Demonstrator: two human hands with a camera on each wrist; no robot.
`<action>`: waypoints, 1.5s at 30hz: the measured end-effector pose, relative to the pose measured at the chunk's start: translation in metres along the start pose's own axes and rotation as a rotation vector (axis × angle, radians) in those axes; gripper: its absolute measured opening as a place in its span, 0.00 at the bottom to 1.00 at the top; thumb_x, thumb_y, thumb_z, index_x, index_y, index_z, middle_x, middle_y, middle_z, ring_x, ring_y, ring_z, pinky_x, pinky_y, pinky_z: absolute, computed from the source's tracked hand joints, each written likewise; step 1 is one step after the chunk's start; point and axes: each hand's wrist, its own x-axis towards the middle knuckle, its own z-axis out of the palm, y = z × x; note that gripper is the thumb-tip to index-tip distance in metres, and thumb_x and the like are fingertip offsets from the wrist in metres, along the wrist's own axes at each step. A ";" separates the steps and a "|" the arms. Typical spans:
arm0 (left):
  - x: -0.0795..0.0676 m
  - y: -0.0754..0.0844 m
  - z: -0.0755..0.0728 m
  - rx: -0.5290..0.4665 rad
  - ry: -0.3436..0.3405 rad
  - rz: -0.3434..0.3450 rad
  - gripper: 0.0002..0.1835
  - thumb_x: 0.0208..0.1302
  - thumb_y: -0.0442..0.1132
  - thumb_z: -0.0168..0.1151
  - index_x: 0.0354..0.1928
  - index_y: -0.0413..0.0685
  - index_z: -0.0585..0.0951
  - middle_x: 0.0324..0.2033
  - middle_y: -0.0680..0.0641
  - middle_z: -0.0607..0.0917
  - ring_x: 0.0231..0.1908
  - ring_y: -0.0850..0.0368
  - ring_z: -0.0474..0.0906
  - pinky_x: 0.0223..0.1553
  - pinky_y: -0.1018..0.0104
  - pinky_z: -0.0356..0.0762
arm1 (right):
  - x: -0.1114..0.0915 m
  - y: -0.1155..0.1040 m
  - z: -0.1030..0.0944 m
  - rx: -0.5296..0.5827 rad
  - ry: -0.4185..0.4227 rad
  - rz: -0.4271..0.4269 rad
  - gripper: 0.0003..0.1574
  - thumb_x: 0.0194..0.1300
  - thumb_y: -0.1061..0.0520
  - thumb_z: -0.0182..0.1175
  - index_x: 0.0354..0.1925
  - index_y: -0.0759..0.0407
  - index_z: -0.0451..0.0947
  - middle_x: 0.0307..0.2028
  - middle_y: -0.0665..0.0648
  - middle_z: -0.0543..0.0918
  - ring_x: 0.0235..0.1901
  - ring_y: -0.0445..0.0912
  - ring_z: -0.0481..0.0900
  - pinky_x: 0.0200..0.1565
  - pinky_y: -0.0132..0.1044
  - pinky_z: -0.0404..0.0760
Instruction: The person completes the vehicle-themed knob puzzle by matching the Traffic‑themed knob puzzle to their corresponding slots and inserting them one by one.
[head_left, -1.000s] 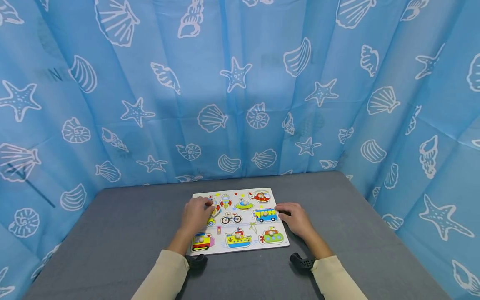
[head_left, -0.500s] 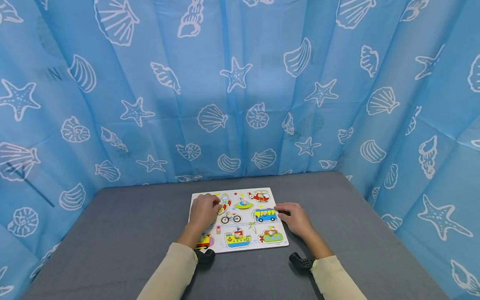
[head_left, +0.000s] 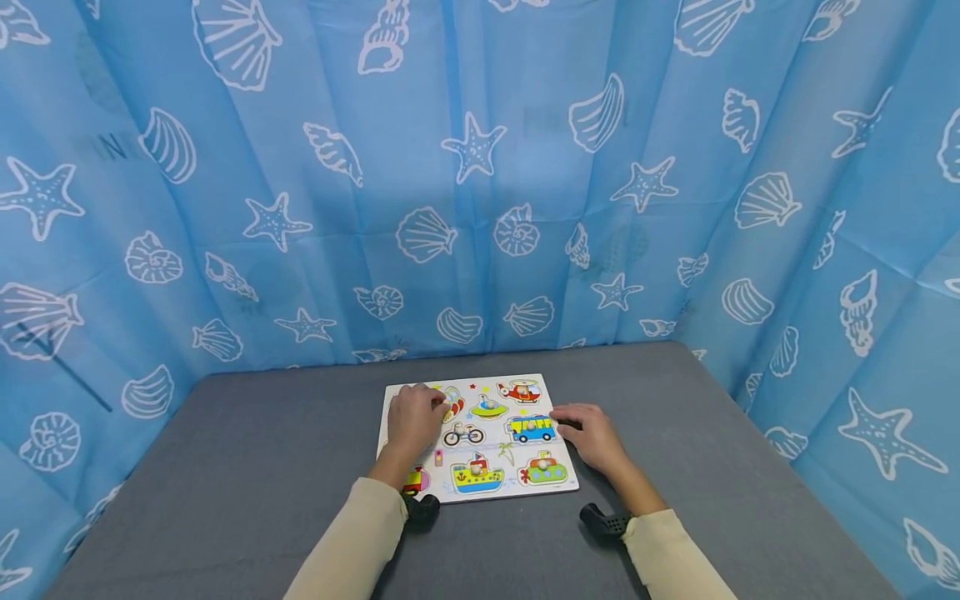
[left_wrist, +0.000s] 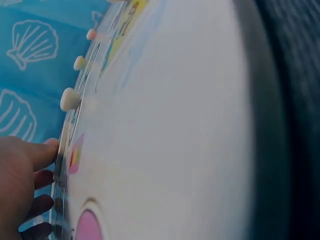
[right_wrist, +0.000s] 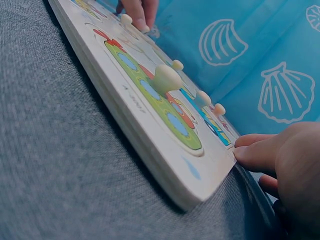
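Observation:
A wooden knob puzzle board (head_left: pixel 487 450) with vehicle pieces lies on the table. At its left part, my left hand (head_left: pixel 411 421) reaches over, its fingertips pinching the small knob of the rocket piece (head_left: pixel 453 402). That hand covers the upper left pieces and part of the train (head_left: pixel 417 481). In the left wrist view the left fingers (left_wrist: pixel 46 151) are at the board's far side. My right hand (head_left: pixel 592 435) touches the board's right edge beside the bus piece (head_left: pixel 531 429). Seen from the right wrist, its index finger and thumb (right_wrist: pixel 255 154) rest against the edge near a corner.
Other pieces in the board are the helicopter (head_left: pixel 521 391), flying saucer (head_left: pixel 489 407), bicycle (head_left: pixel 462 434), ship (head_left: pixel 477 477) and submarine (head_left: pixel 543 471). A grey cloth covers the table (head_left: pixel 285 450). Behind hangs a blue shell-patterned curtain (head_left: pixel 480 250).
My left hand has moved right and slightly away from me across the board, from left of the rocket piece to its knob. The right hand stays at the board's edge.

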 end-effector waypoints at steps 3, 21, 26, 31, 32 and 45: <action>0.000 0.001 0.000 0.018 -0.005 0.002 0.08 0.58 0.46 0.71 0.38 0.54 0.89 0.35 0.53 0.83 0.37 0.53 0.74 0.39 0.56 0.70 | 0.000 0.000 0.000 0.000 -0.001 0.001 0.17 0.64 0.65 0.63 0.52 0.62 0.83 0.55 0.60 0.81 0.61 0.59 0.67 0.60 0.60 0.62; 0.001 -0.006 -0.013 -0.003 -0.171 0.014 0.20 0.55 0.49 0.73 0.48 0.50 0.87 0.49 0.47 0.83 0.49 0.48 0.74 0.50 0.51 0.69 | 0.001 0.002 0.000 0.002 0.004 -0.021 0.17 0.64 0.65 0.62 0.52 0.63 0.83 0.54 0.61 0.81 0.61 0.60 0.67 0.60 0.59 0.63; 0.001 -0.003 -0.013 0.012 -0.173 0.003 0.20 0.56 0.50 0.72 0.49 0.51 0.87 0.49 0.47 0.83 0.50 0.48 0.74 0.51 0.51 0.68 | 0.001 0.003 0.001 -0.005 -0.001 -0.008 0.17 0.64 0.65 0.62 0.52 0.62 0.83 0.54 0.61 0.80 0.61 0.59 0.67 0.60 0.59 0.63; 0.001 -0.002 -0.010 0.002 -0.163 -0.011 0.20 0.56 0.50 0.72 0.50 0.51 0.86 0.50 0.48 0.82 0.50 0.48 0.73 0.50 0.51 0.68 | 0.002 0.003 0.002 -0.009 -0.007 -0.007 0.17 0.64 0.65 0.62 0.52 0.62 0.83 0.54 0.61 0.80 0.61 0.59 0.67 0.60 0.59 0.63; 0.002 -0.002 -0.010 0.001 -0.163 -0.015 0.20 0.56 0.50 0.72 0.50 0.52 0.86 0.50 0.48 0.82 0.50 0.48 0.73 0.50 0.51 0.68 | 0.002 0.003 0.002 -0.008 -0.007 -0.009 0.17 0.64 0.65 0.62 0.52 0.62 0.83 0.54 0.60 0.80 0.61 0.59 0.67 0.60 0.59 0.62; 0.005 0.001 -0.002 0.012 -0.138 -0.044 0.20 0.57 0.51 0.71 0.50 0.54 0.86 0.47 0.48 0.80 0.50 0.48 0.71 0.48 0.51 0.67 | 0.000 0.002 0.001 -0.002 -0.004 0.005 0.17 0.65 0.65 0.62 0.52 0.62 0.82 0.55 0.61 0.80 0.61 0.59 0.66 0.61 0.59 0.62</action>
